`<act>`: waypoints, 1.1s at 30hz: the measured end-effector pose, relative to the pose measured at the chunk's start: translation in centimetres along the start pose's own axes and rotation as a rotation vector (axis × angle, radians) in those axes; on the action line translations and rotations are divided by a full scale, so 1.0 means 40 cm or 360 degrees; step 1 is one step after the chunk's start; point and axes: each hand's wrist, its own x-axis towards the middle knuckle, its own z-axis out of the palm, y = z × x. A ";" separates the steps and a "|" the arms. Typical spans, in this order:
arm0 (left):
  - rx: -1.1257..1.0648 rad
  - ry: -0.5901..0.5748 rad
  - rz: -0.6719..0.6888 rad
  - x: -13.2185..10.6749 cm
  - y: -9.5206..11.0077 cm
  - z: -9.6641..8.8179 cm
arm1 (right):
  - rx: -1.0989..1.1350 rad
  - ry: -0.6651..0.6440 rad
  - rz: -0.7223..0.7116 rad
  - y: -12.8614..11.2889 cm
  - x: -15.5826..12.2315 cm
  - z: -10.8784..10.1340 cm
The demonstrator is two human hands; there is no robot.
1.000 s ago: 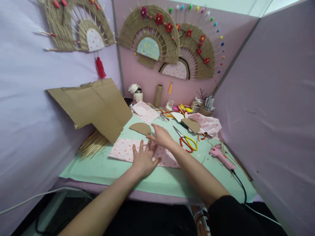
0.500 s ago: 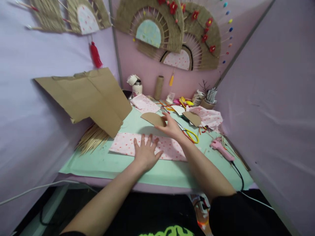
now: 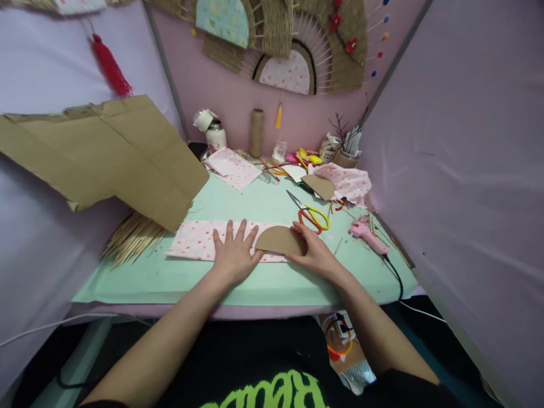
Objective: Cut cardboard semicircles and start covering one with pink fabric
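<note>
A strip of pink dotted fabric (image 3: 191,241) lies flat across the front of the green table. My left hand (image 3: 234,252) rests on it with fingers spread, pressing it down; its thumb reaches the left corner of a cardboard half-circle (image 3: 280,240). That piece is over the fabric, straight edge towards me. My right hand (image 3: 313,249) grips its right end between thumb and fingers. Just beyond the right hand, scissors (image 3: 310,214) with red and yellow handles lie partly opened.
A large cardboard sheet (image 3: 110,158) leans at left above a bundle of thin sticks (image 3: 131,238). On the right lies a pink glue gun (image 3: 369,237) with its cord. Another cardboard half-circle (image 3: 318,186), fabric scraps (image 3: 233,167) and a twine roll (image 3: 256,133) sit further back.
My right hand has brought the cardboard half-circle from behind the fabric towards me and onto it. My left hand stays spread on the fabric. The view has shifted.
</note>
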 end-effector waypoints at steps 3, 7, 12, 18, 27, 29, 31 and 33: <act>0.0003 -0.0012 0.0006 -0.002 0.002 -0.003 | -0.0040 -0.0020 -0.0014 -0.006 -0.001 -0.002; 0.0001 -0.0020 0.0004 -0.003 0.001 -0.005 | -0.0080 -0.0041 0.0000 -0.012 -0.007 0.001; -0.0026 -0.0089 0.0036 0.001 -0.006 -0.007 | -0.0094 -0.0044 -0.0020 -0.010 -0.010 0.004; -0.0040 -0.0132 0.0030 0.006 -0.009 -0.007 | -0.0137 -0.0041 -0.0038 -0.017 -0.010 0.008; -0.0087 0.0075 0.0251 -0.003 0.014 -0.029 | -0.0219 0.0170 -0.0115 0.000 -0.070 -0.050; -0.0156 0.0094 0.0462 -0.005 0.033 -0.029 | -0.0246 0.0249 -0.0134 0.004 -0.094 -0.063; -0.0237 0.0047 0.0612 -0.004 0.051 -0.022 | -0.0240 0.0299 -0.0165 0.009 -0.112 -0.065; -0.0286 0.0010 0.0670 0.000 0.062 -0.010 | -0.0225 0.0325 -0.0182 0.016 -0.124 -0.058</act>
